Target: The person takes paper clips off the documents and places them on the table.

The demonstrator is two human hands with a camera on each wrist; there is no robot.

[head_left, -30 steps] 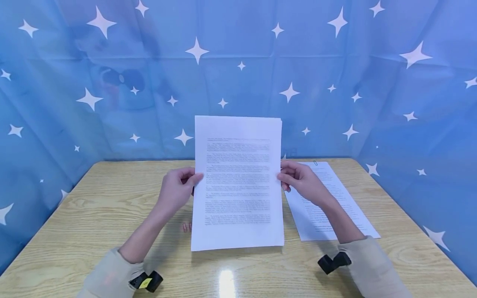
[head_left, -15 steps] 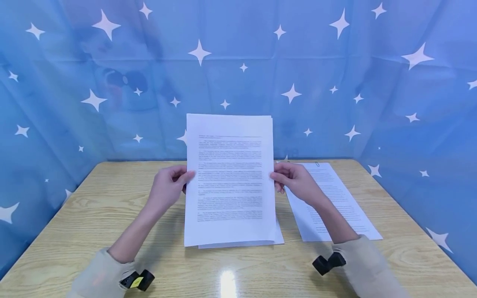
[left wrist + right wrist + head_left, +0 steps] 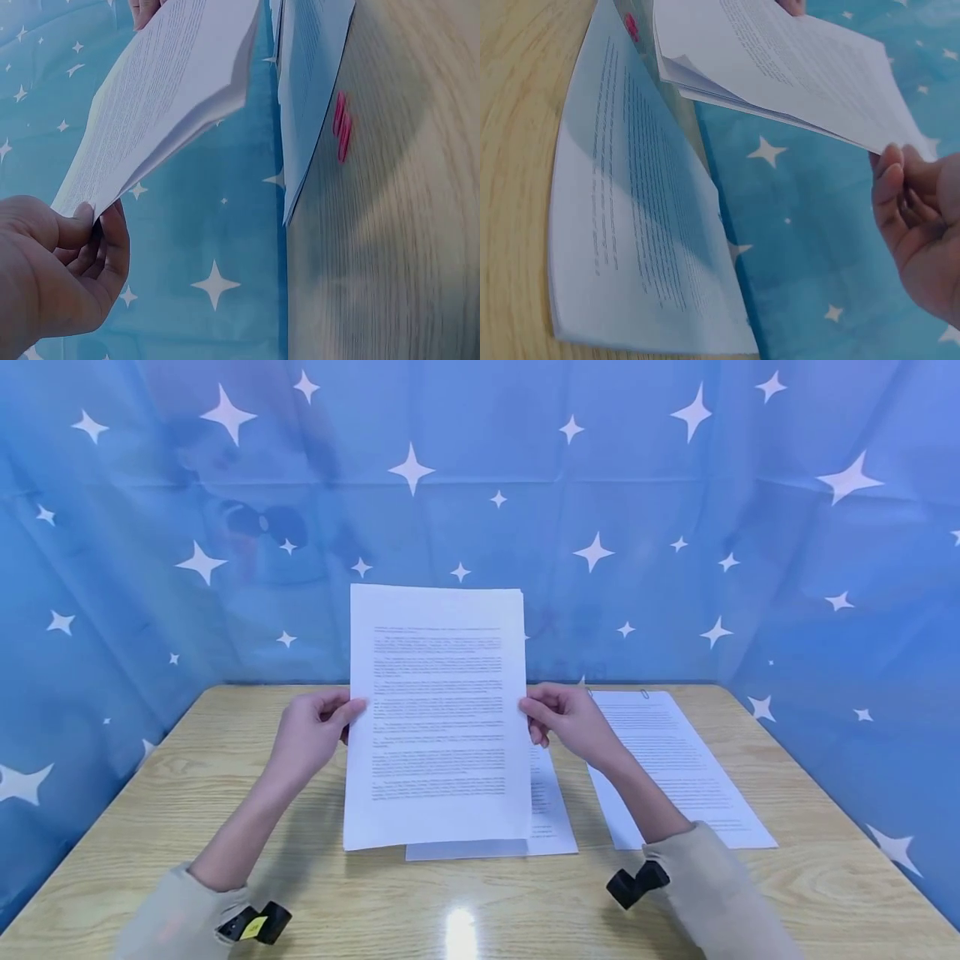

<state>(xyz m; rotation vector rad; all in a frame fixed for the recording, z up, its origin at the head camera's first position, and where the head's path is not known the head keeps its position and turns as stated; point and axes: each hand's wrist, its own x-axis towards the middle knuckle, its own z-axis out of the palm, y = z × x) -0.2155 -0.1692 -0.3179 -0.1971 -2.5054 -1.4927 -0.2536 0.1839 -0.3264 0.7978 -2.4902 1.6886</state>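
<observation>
1. Left hand point(image 3: 308, 733) and right hand point(image 3: 576, 722), thumbs tight against fingers, pinch the white printed-paper sheaf point(image 3: 438, 718) by opposite edges above the pale wooden table point(image 3: 360, 902).
2. It has shifted leftward, uncovering more white printed pages point(image 3: 553, 814) lying below, apparently a separate set.

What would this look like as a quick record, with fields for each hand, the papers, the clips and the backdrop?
Left hand: pinches left edge of held stack
Right hand: pinches right edge
Held stack: printed sheets, raised above table
Middle pages: printed, lying on table, partly hidden behind held stack
Right pages: printed, lying on table, paper clip at far edge
Pink clips: on table beside middle pages
Backdrop: blue curtain, white stars
</observation>
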